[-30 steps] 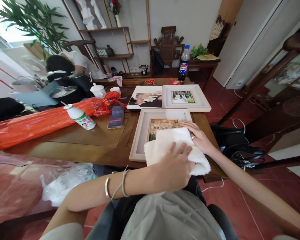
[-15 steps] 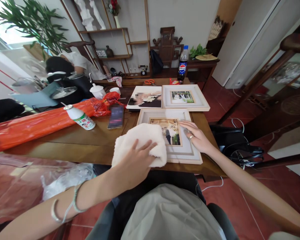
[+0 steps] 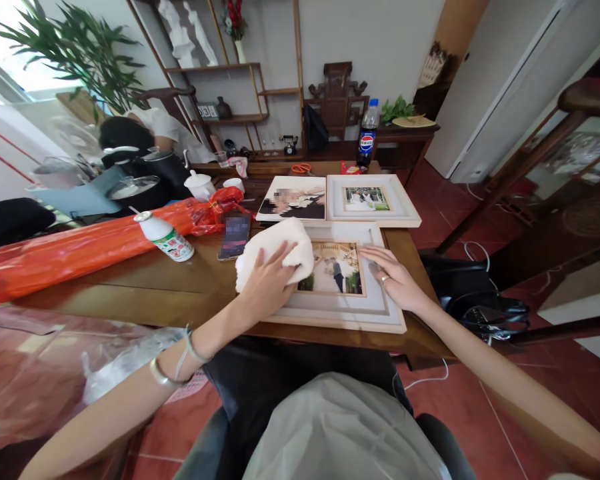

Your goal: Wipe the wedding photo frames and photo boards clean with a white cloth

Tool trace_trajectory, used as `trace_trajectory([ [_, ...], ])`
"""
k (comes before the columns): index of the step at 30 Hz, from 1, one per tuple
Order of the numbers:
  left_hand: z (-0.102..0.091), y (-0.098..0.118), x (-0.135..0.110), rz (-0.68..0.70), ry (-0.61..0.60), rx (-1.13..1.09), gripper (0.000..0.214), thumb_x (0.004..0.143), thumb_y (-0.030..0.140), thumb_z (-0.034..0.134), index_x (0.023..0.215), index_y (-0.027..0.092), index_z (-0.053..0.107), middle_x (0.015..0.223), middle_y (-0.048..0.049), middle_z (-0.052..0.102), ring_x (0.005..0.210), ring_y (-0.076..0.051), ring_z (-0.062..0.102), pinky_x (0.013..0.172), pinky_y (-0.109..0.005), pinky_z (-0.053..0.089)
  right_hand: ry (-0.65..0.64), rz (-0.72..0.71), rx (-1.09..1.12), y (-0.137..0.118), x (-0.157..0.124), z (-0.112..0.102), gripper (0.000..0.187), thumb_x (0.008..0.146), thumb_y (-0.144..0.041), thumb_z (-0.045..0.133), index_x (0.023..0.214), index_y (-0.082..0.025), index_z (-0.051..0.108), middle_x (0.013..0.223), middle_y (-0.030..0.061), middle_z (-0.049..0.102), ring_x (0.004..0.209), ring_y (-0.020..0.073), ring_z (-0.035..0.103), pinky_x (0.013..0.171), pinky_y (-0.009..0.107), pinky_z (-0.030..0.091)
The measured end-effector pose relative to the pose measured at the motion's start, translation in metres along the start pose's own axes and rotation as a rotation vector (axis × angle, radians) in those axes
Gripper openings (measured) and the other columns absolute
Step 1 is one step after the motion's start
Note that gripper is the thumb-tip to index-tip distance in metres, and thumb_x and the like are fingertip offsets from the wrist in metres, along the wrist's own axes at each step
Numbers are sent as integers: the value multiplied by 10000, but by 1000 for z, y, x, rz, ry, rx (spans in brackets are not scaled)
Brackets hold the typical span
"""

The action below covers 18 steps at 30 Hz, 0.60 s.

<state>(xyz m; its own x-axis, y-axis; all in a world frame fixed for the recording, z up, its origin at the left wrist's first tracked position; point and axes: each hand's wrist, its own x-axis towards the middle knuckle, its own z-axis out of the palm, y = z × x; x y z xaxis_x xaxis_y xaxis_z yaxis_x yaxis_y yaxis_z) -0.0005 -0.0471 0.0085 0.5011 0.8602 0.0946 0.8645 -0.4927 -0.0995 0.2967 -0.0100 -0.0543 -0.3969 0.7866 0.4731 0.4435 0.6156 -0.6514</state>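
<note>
My left hand (image 3: 266, 283) presses a folded white fluffy cloth (image 3: 279, 235) onto the left part of a pale wooden picture frame (image 3: 350, 324), its fingers bent over the cloth. The frame lies flat at the table's near edge, and the cloth hides its upper left corner. Inside its wide white mat is a wedding photo (image 3: 336, 270), part of whose left side is covered. On the frame's right side rests my right hand (image 3: 396, 280), with a ring on one finger; its fingers are stretched out and hold nothing.
Behind lie a second framed photo (image 3: 405, 208) and a flat photo panel (image 3: 285, 210). To the left are a phone (image 3: 236, 235), a white bottle (image 3: 165, 235) and a long red plastic-wrapped bundle (image 3: 80, 252). A cola bottle (image 3: 367, 141) and orange scissors (image 3: 301, 168) stand farther back. Another person (image 3: 163, 127) bends beyond the pots.
My left hand has pushed the cloth away from me and slightly left, uncovering more of the wedding photo. My right hand stays on the frame's right side.
</note>
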Motion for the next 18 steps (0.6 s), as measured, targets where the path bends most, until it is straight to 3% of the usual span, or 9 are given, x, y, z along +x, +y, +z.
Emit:
trace_trajectory([
  [4,4,-13,39,68,-1,-38,362,794,70,435,1118,149,577,1351,-151,505,1382,-291,278,1075,-619,207,-7,-23,-7,0,0,-1,602,749,-35,398,1273,-291,547,1325,33,539,1289,229,395,1088,548,297],
  [8,-5,-14,56,133,-17,-62,260,804,63,429,1001,130,584,1219,-161,584,1248,-295,463,1040,-596,278,-20,-43,-16,2,0,-1,566,787,-65,402,1289,-293,532,1335,33,535,1294,239,385,1083,565,295],
  [12,-11,-8,61,173,-21,-57,230,809,59,425,979,117,567,1141,-130,612,1097,-269,566,1028,-553,305,-30,-53,-25,4,0,-1,521,827,-115,410,1302,-302,518,1352,33,524,1303,252,373,1084,576,284],
  [18,-5,17,89,343,40,-108,320,787,49,394,1048,110,567,1239,-100,579,1163,-208,527,1081,-392,293,-43,-83,-47,2,0,-2,499,847,-143,397,1312,-284,513,1354,56,521,1307,269,366,1076,583,291],
])
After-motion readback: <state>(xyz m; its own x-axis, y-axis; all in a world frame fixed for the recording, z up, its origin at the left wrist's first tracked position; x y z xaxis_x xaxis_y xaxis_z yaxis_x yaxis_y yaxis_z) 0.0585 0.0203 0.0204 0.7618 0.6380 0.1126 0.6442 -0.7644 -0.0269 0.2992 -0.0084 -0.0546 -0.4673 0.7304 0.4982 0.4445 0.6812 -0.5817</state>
